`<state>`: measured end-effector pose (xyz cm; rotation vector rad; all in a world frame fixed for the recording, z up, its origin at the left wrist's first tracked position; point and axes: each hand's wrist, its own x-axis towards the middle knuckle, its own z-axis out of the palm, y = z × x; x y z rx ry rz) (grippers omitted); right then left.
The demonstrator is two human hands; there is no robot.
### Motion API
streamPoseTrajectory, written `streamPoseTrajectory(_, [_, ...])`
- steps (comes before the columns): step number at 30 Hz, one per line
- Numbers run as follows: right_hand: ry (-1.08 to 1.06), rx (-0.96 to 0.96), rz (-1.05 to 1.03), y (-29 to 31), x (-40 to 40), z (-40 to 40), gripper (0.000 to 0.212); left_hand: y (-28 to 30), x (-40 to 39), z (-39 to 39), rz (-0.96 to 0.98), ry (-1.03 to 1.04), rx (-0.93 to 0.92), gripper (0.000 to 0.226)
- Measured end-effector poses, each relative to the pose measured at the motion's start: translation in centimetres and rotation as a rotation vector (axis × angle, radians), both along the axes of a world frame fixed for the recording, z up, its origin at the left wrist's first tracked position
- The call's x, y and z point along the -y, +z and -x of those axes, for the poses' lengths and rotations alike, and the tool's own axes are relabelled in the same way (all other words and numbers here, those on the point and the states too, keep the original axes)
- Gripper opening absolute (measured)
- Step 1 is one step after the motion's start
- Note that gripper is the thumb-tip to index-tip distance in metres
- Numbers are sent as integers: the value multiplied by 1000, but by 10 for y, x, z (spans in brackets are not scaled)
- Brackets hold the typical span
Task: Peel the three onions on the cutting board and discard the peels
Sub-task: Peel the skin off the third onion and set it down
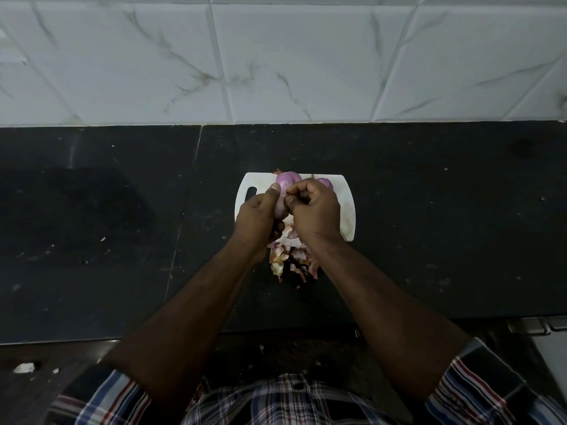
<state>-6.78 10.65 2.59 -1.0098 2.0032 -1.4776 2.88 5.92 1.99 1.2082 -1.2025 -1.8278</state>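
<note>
Three onions show over the white cutting board [348,210] on the dark tabletop [429,225]. Two peeled onions [287,178] lie at the board's far edge, just beyond the hands. The third onion [278,210] sits in the left hand [256,217], fingers curled round it, while the right hand [314,214] pinches its skin. One heap of peels [290,260] lies beneath the wrists at the board's near edge.
</note>
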Motion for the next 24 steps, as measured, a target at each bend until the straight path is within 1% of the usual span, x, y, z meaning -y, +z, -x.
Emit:
streamPoseTrajectory(4, [-49, 162, -92, -7, 4, -1, 23, -6, -3, -4, 32, -9, 9, 34])
streamPoseTrajectory(7, [-113, 278, -144, -5, 1, 7, 22, -3, -7, -4, 17, -15, -35, 38])
streamPoseTrajectory(9, [-77, 324, -176, -4, -6, 15, 23, 1, -6, -6, -25, -27, -47, 38])
streamPoseTrajectory(10, [-29, 292, -179, -5, -9, 19, 25, 2, -4, -8, -50, -38, -50, 37])
streamPoseTrajectory(12, [72, 133, -220, -6, -13, 28, 23, 2, -1, -11, -108, -58, -56, 37])
streamPoseTrajectory(15, [206, -135, -324, -3, -18, 36, 11, 1, 0, -13, -190, -59, -58, 39])
streamPoseTrajectory(17, [241, -249, -304, 2, -19, 38, 14, 1, 0, -14, -216, -65, -63, 40])
streamPoseTrajectory(20, [267, -229, -183, 11, -18, 37, 16, 1, 2, -13, -222, -90, -66, 40])
streamPoseTrajectory(22, [283, -214, -190, 13, -17, 36, 17, 2, 2, -12, -214, -93, -57, 38])
streamPoseTrajectory(24, [320, -222, -217, 13, -17, 37, 10, 4, 3, -13, -210, -86, -58, 36])
